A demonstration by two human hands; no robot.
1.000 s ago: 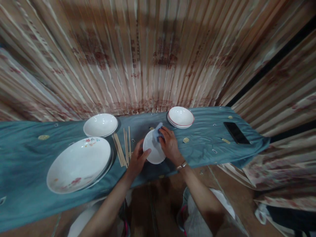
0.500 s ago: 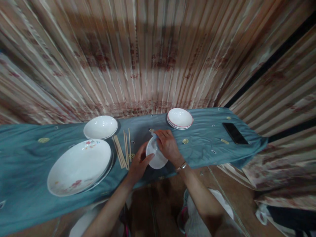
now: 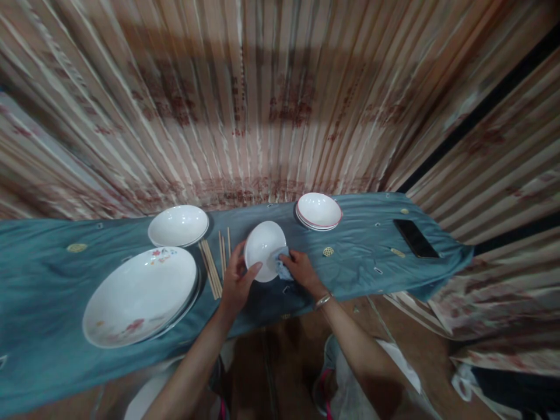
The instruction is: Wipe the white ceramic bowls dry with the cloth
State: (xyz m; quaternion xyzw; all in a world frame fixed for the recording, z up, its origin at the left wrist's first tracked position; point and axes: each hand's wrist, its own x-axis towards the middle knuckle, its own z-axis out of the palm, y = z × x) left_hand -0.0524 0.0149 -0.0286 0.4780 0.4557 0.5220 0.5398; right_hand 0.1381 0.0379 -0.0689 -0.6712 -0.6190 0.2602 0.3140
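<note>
A white bowl (image 3: 265, 242), tilted with its hollow facing me, is held above the table by my left hand (image 3: 238, 281). The thumb lies over the near rim and the fingers go behind the bowl's left side. My right hand (image 3: 301, 269) pinches a crumpled light-blue cloth (image 3: 283, 265), which presses on the bowl's right edge. Just left of my left hand, several wooden chopsticks (image 3: 210, 269) lie on the tablecloth.
Large floral plates (image 3: 140, 291) are stacked on the left, with white dishes (image 3: 178, 224) behind them. Red-rimmed bowls (image 3: 318, 210) stand stacked at the back. A black phone (image 3: 415, 238) lies at right on the teal tablecloth (image 3: 359, 256). A curtain (image 3: 271, 105) hangs behind.
The bowl has turned and shifted up and left in my left hand. My right hand and the cloth have moved from the far rim down to the right rim.
</note>
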